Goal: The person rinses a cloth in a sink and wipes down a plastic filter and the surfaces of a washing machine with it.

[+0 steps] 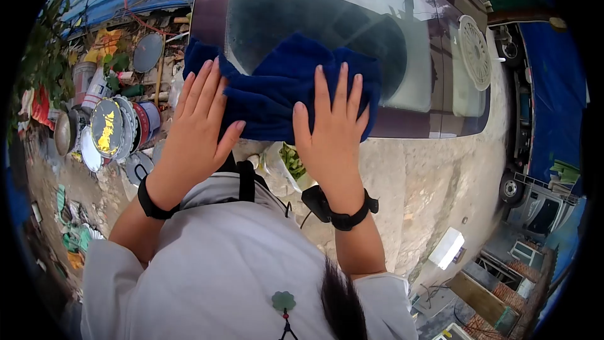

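Note:
A crumpled dark blue cloth (270,97) lies along the near edge of a glass surface (415,44) with a dark purple border. My left hand (200,110) rests flat on the cloth's left end, fingers stretched out together and thumb apart. On the right part of the cloth, my right hand (333,116) is also flat, its fingers spread. Both palms face down, so their undersides are hidden. Neither hand grips the cloth. Black bands circle both wrists.
A round, pale, slotted disc (474,52) sits at the glass surface's right end. Paint-stained buckets and lids (108,127) crowd the ground at left. Below the near edge stands a container of green leaves (293,162). A truck (538,208) is parked at far right.

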`<state>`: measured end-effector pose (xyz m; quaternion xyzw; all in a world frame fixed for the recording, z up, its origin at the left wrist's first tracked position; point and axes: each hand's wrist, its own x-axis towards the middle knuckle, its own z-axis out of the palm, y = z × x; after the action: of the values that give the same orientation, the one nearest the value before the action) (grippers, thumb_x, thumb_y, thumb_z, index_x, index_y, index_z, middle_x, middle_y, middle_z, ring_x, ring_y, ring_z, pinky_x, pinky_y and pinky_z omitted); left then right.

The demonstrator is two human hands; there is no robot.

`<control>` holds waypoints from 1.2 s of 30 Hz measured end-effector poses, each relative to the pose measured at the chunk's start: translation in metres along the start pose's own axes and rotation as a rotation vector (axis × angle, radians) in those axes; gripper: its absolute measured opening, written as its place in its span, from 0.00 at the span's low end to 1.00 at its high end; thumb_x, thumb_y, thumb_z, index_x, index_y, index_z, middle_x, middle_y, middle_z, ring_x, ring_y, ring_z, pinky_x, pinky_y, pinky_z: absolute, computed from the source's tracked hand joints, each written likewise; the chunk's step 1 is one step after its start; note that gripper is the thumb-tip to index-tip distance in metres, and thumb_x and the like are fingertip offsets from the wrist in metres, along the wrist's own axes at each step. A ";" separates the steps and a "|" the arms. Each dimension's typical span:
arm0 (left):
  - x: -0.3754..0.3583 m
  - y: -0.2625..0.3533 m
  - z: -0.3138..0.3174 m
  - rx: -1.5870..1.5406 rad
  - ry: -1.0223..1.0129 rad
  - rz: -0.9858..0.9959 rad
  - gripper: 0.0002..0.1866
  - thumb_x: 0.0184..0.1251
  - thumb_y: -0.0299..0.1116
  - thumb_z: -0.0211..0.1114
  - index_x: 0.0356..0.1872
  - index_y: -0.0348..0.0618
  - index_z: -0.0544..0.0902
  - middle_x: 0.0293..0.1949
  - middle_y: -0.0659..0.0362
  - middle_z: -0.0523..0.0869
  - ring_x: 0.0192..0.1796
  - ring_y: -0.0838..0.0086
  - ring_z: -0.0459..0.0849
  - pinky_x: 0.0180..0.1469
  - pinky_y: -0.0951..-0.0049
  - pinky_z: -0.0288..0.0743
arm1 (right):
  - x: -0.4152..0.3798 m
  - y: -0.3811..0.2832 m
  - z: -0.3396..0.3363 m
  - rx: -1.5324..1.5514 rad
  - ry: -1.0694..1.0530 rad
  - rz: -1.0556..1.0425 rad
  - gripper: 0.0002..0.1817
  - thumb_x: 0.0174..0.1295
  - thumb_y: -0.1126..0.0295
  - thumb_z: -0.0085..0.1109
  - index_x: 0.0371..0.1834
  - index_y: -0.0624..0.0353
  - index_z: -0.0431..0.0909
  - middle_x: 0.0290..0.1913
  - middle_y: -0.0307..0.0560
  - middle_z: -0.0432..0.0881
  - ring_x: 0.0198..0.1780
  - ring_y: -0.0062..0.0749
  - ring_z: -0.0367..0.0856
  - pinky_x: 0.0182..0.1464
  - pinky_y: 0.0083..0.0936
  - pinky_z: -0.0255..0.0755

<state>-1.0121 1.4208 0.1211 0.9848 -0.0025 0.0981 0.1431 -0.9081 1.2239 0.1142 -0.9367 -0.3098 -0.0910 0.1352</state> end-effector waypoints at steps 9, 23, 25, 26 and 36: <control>0.011 0.022 0.015 -0.045 -0.040 0.159 0.36 0.65 0.41 0.61 0.67 0.23 0.66 0.72 0.40 0.63 0.77 0.51 0.59 0.78 0.50 0.49 | 0.051 -0.010 0.016 -0.055 0.035 0.009 0.32 0.70 0.56 0.48 0.74 0.62 0.63 0.74 0.71 0.59 0.78 0.61 0.53 0.69 0.59 0.53; -0.004 -0.010 0.020 0.002 0.045 0.195 0.39 0.51 0.25 0.68 0.70 0.39 0.69 0.73 0.51 0.67 0.76 0.58 0.63 0.77 0.52 0.52 | -0.039 0.094 0.021 -0.097 0.410 -0.025 0.27 0.65 0.60 0.45 0.62 0.63 0.77 0.65 0.65 0.74 0.69 0.56 0.70 0.64 0.47 0.63; -0.002 -0.010 0.016 0.010 0.026 0.212 0.39 0.50 0.26 0.68 0.70 0.40 0.69 0.73 0.52 0.68 0.75 0.60 0.63 0.77 0.55 0.53 | -0.039 0.081 0.030 -0.049 0.465 0.020 0.26 0.65 0.60 0.44 0.60 0.64 0.78 0.65 0.64 0.74 0.69 0.55 0.70 0.64 0.46 0.60; -0.002 -0.010 0.014 0.022 0.018 0.217 0.39 0.50 0.27 0.68 0.70 0.41 0.70 0.73 0.53 0.68 0.75 0.62 0.64 0.76 0.56 0.53 | -0.028 0.044 0.033 -0.008 0.466 0.055 0.26 0.65 0.60 0.45 0.60 0.64 0.78 0.65 0.64 0.74 0.69 0.55 0.69 0.65 0.45 0.59; -0.012 -0.045 0.004 -0.013 0.304 0.442 0.14 0.44 0.24 0.63 0.37 0.40 0.82 0.46 0.56 0.84 0.51 0.60 0.83 0.52 0.59 0.77 | -0.031 0.002 0.069 -0.093 0.453 -0.571 0.13 0.62 0.57 0.60 0.47 0.45 0.81 0.63 0.53 0.79 0.68 0.40 0.74 0.59 0.30 0.64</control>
<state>-1.0211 1.4630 0.1021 0.9334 -0.1968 0.2736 0.1232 -0.9259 1.2264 0.0407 -0.7737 -0.5165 -0.3444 0.1267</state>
